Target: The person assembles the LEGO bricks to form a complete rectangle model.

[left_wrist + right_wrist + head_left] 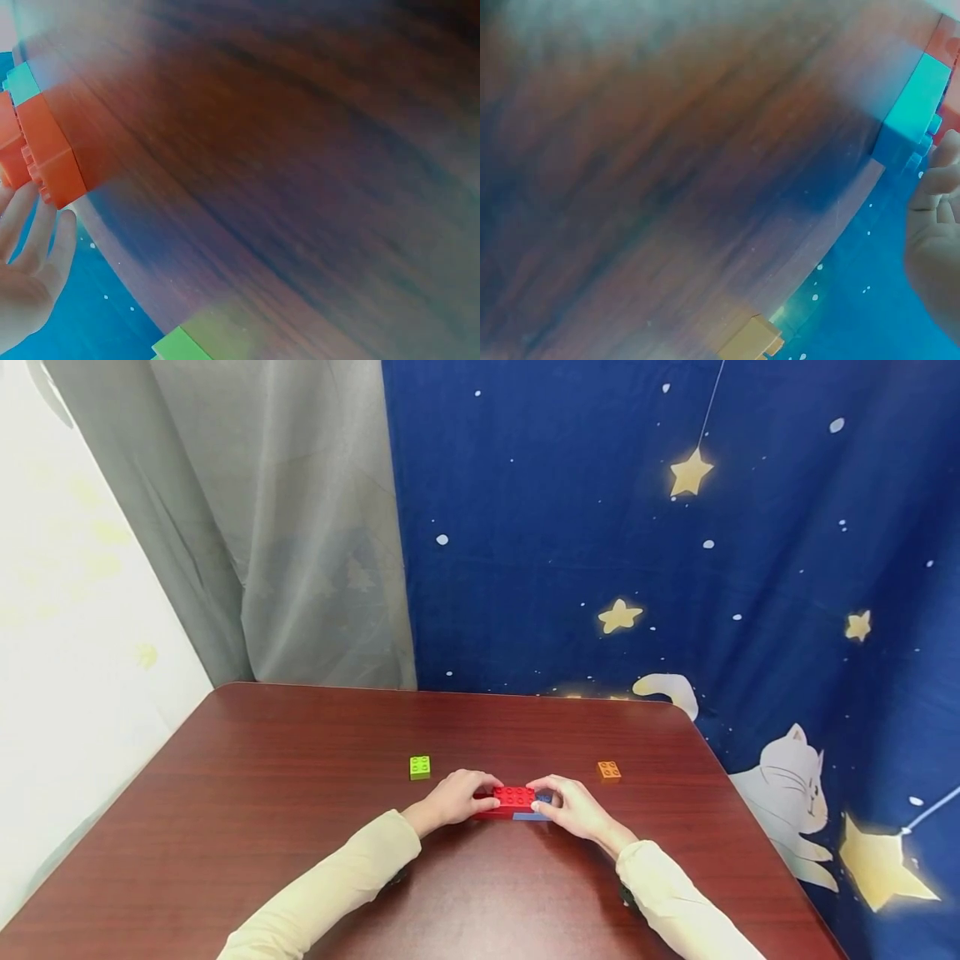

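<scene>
At the middle of the table, a red brick with studs (514, 796) lies across a lower red brick (489, 815) on the left and a blue brick (531, 817) on the right. My left hand (455, 797) pinches the upper red brick's left end, thumb on the near side and fingers on the far side. The same brick's right end is held by my right hand (573, 807), thumb in front. In the left wrist view the lower red brick (56, 150) shows its side, and the right wrist view shows the blue brick (916, 109) close to the fingers.
A small lime-green brick (420, 767) lies beyond my left hand. An orange brick (609, 770) sits beyond my right hand, farther right. The dark red-brown wooden table (300, 735) ends at a curtain (540, 568) with stars.
</scene>
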Demonstrator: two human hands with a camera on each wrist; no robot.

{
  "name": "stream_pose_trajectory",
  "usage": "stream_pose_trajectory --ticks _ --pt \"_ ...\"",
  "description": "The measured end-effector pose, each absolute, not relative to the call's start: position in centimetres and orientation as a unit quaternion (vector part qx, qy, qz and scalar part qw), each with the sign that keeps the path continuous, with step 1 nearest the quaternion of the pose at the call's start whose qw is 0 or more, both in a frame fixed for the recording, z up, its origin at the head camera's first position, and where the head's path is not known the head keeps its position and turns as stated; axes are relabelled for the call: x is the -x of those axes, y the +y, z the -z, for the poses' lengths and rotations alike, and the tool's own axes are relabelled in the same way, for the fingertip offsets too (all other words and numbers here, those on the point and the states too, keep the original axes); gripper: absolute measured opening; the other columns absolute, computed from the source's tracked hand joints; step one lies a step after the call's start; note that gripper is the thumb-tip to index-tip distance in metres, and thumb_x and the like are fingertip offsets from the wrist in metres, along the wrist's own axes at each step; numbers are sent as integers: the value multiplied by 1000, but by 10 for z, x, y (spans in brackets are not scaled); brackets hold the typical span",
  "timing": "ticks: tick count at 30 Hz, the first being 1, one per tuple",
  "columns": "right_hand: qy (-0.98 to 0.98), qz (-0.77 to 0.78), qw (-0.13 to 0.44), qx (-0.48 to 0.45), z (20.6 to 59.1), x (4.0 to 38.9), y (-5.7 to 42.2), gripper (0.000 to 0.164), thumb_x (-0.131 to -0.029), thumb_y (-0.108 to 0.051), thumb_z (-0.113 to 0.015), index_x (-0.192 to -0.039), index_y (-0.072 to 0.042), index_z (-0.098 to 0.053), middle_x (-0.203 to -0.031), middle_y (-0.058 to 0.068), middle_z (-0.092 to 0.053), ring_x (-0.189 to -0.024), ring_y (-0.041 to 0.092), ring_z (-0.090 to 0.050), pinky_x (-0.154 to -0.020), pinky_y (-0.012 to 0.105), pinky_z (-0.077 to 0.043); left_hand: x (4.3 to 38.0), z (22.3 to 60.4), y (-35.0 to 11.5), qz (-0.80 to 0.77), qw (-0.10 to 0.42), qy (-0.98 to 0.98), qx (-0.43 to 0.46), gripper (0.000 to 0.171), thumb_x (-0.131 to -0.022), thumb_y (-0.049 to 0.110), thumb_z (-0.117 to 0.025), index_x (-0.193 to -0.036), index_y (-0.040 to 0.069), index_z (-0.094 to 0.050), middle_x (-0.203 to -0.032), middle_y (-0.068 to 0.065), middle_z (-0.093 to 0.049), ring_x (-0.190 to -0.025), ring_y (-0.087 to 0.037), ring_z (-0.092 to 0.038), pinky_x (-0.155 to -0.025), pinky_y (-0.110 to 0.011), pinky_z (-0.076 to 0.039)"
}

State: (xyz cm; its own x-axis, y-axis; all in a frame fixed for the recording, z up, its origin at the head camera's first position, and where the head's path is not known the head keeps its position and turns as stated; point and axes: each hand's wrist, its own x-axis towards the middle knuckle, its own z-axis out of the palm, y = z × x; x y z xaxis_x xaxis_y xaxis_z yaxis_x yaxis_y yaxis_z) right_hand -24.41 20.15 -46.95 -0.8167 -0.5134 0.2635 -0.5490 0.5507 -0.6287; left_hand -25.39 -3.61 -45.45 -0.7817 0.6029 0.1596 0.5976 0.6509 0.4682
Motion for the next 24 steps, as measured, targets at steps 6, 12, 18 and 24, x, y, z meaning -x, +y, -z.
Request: stream_pose_trajectory --ticks 6,12,18,24 --pt "-881 -369 23 -294 470 243 201 29 -79 -18 -67 -106 -12 -61 -76 -7 -52 -51 11 -45 -47 22 -39 252 453 -35 -257 2 909 -329 31 -81 28 -64 -106 11 -63 -92 2 -63 -83 -10 -56 -76 -29 -43" --pt "-882 -374 21 -286 469 242 200 29 -79 -18 -67 -107 -13 -61 -76 -8 -52 -52 12 -45 -47 23 -39 252 453 -36 -257 -2 908 -330 31 -81 27 -64 -107 10 -63 -93 1 -63 -83 -11 -56 -76 -29 -43" --pt "-882 -376 19 -285 469 241 200 30 -78 -18 -68 -107 -13 -61 -80 -5 -54 -52 13 -45 -47 23 -39 254 455 -36 -260 -9 905 -337 27 -80 27 -65 -103 14 -61 -89 3 -62 -79 -10 -55 -73 -28 -44" --pt "-876 -377 30 -298 470 242 201 30 -78 -16 -68 -107 -11 -61 -88 5 -57 -50 12 -43 -47 22 -39 256 455 -37 -226 -36 908 -352 23 -78 31 -66 -96 16 -62 -88 4 -58 -81 -12 -51 -74 -29 -42"
